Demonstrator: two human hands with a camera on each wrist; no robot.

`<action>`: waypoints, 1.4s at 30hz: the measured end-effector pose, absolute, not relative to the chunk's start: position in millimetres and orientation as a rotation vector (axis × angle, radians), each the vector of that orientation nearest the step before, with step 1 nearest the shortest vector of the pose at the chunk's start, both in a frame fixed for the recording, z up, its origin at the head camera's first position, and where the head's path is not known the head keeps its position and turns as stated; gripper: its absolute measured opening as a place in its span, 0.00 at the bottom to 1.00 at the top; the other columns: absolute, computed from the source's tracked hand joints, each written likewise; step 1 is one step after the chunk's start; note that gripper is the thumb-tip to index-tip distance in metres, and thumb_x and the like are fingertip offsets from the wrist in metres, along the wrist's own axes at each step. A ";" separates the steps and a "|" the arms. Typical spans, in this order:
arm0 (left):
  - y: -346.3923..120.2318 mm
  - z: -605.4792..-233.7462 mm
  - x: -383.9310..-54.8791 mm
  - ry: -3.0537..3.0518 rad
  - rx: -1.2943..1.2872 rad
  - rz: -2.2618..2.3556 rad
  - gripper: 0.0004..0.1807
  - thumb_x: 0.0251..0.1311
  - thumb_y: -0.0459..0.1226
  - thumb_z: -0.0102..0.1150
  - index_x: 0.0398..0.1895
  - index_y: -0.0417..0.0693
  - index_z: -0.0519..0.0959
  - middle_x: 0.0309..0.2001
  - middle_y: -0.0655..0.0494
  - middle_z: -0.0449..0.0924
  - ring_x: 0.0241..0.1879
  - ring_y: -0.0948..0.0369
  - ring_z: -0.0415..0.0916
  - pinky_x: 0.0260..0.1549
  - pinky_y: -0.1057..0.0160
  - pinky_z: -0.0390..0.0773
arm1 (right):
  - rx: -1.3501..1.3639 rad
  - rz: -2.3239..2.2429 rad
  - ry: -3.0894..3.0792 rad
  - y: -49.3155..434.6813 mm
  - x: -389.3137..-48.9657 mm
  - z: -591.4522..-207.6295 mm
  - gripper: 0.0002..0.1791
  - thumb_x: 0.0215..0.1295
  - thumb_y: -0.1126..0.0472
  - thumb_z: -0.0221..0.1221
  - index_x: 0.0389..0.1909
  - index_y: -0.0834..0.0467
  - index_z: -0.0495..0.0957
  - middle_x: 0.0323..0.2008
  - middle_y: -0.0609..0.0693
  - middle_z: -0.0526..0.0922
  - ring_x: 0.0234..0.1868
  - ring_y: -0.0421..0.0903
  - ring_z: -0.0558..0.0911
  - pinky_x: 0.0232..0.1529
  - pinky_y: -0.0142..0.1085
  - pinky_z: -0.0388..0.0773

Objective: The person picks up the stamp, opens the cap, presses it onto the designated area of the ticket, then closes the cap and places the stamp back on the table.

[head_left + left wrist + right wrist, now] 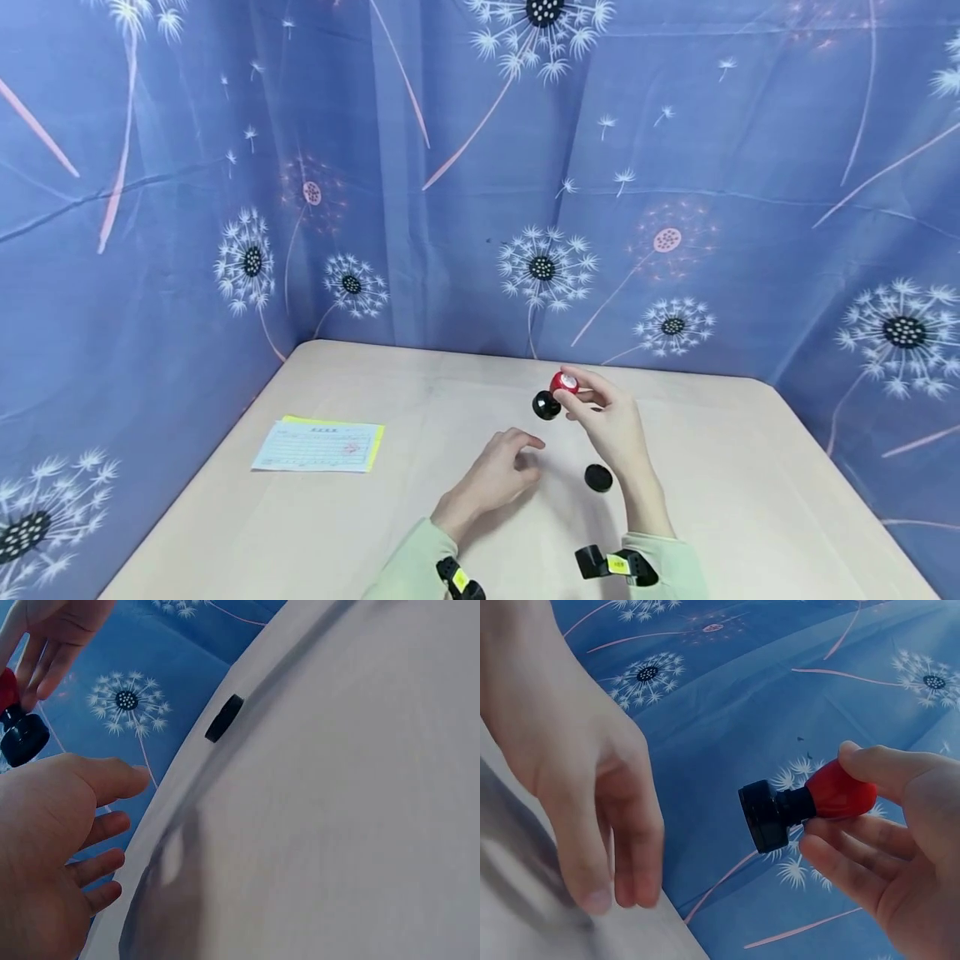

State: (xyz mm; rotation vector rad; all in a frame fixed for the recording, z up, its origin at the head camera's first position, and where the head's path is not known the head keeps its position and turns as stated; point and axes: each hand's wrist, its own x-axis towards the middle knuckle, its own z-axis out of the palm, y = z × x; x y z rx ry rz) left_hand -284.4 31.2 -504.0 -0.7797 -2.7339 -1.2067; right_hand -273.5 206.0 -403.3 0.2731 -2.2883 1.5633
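Raised above the table, my right hand (611, 421) pinches a stamp by its red knob (842, 791) between thumb and fingers. The stamp's black round base (763, 817) points away from the palm, toward the left hand. Loosely bent and holding nothing, my left hand (495, 477) hovers over the table in front of the stamp. On the tabletop between the two forearms lies a flat black round cap (598, 477), which the left wrist view shows as a thin disc (225, 718).
Toward the left of the table (217, 533) lies a printed white form (318, 447) over a yellow sheet (377, 446). A blue dandelion-patterned curtain (450, 275) encloses the back and sides. Each wrist carries a small black camera (617, 567).
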 end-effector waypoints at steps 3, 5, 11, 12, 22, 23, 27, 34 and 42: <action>37.0 -503.1 -285.0 -2.730 -0.775 -1.199 0.18 0.53 0.40 0.61 0.50 0.55 0.79 0.48 0.64 0.75 0.48 0.63 0.69 0.48 0.66 0.70 | 0.290 1.559 -2.288 203.6 -274.0 -401.6 0.21 0.56 0.50 0.65 0.52 0.43 0.79 0.45 0.49 0.83 0.31 0.43 0.84 0.34 0.33 0.82; 42.2 -502.8 -285.1 -2.731 -0.780 -1.202 0.18 0.53 0.41 0.62 0.49 0.55 0.79 0.48 0.63 0.75 0.48 0.63 0.68 0.48 0.66 0.70 | 0.305 1.567 -2.283 203.0 -274.0 -401.2 0.21 0.56 0.51 0.65 0.52 0.44 0.79 0.45 0.50 0.83 0.33 0.46 0.85 0.34 0.34 0.82; 62.9 -507.3 -287.2 -2.693 -0.831 -1.194 0.19 0.50 0.39 0.63 0.48 0.53 0.80 0.48 0.61 0.78 0.45 0.64 0.71 0.47 0.69 0.70 | 0.285 1.556 -2.301 203.1 -268.1 -395.3 0.21 0.56 0.53 0.65 0.53 0.46 0.78 0.45 0.51 0.83 0.32 0.42 0.84 0.33 0.34 0.82; 65.8 -508.0 -287.1 -2.687 -0.834 -1.192 0.18 0.50 0.39 0.63 0.48 0.53 0.80 0.48 0.62 0.78 0.45 0.64 0.72 0.47 0.70 0.70 | 0.280 1.547 -2.307 203.6 -267.8 -395.5 0.21 0.57 0.53 0.65 0.53 0.46 0.78 0.45 0.51 0.83 0.31 0.40 0.84 0.33 0.34 0.82; 81.7 -519.2 -281.9 -2.654 -0.860 -0.940 0.15 0.53 0.43 0.61 0.47 0.60 0.80 0.47 0.69 0.78 0.48 0.64 0.73 0.51 0.66 0.70 | 0.272 1.583 -2.273 207.0 -273.7 -406.0 0.20 0.55 0.50 0.65 0.51 0.42 0.79 0.45 0.47 0.83 0.33 0.47 0.84 0.33 0.36 0.82; 83.1 -519.6 -282.1 -2.651 -0.866 -0.896 0.15 0.53 0.43 0.61 0.47 0.60 0.80 0.47 0.69 0.78 0.48 0.64 0.73 0.51 0.64 0.70 | 0.278 1.592 -2.266 207.0 -274.0 -405.4 0.20 0.55 0.51 0.65 0.51 0.42 0.79 0.45 0.47 0.83 0.33 0.47 0.84 0.33 0.36 0.82; 88.7 -517.1 -282.4 -2.657 -0.874 -0.818 0.16 0.54 0.47 0.61 0.47 0.62 0.80 0.47 0.69 0.78 0.47 0.64 0.73 0.46 0.64 0.71 | 0.265 1.569 -2.264 208.5 -273.5 -402.5 0.19 0.56 0.51 0.65 0.50 0.42 0.79 0.46 0.45 0.82 0.31 0.42 0.84 0.33 0.36 0.82; 97.6 -516.6 -280.2 -2.651 -0.883 -0.794 0.19 0.55 0.50 0.61 0.51 0.62 0.78 0.52 0.70 0.76 0.52 0.66 0.72 0.49 0.65 0.70 | 0.259 1.540 -2.287 209.9 -271.9 -400.9 0.20 0.56 0.50 0.65 0.51 0.41 0.79 0.46 0.45 0.83 0.30 0.41 0.84 0.34 0.34 0.81; 100.5 -518.5 -274.8 -2.565 -0.998 -0.711 0.15 0.54 0.47 0.64 0.47 0.60 0.81 0.52 0.67 0.79 0.56 0.67 0.72 0.55 0.65 0.69 | 0.237 1.536 -2.289 210.3 -271.3 -399.7 0.20 0.56 0.49 0.65 0.51 0.41 0.79 0.44 0.46 0.83 0.29 0.41 0.84 0.34 0.33 0.81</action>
